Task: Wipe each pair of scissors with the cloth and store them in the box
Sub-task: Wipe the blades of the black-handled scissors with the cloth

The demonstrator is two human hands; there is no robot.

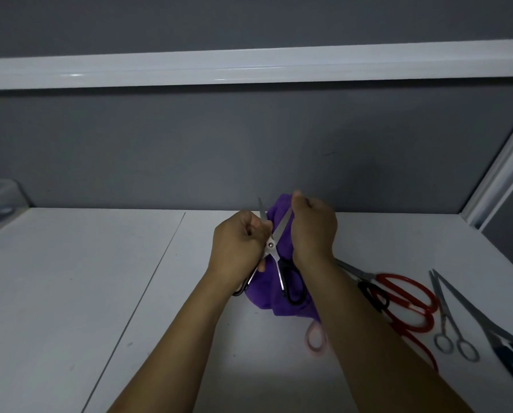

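Scissors (270, 245), blades apart, against purple cloth (279, 308)

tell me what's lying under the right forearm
A pink handle loop pokes out beneath the right forearm, with the lower edge of the purple cloth. The rest of that pink-handled thing is covered by the arm, so its blades cannot be seen.

I can read no words, numbers or brand marks anywhere here. The black-handled scissors (270, 245) gripped in my left hand (237, 245) and the purple cloth (282, 305) held in my right hand (313, 231) show no lettering I can make out.
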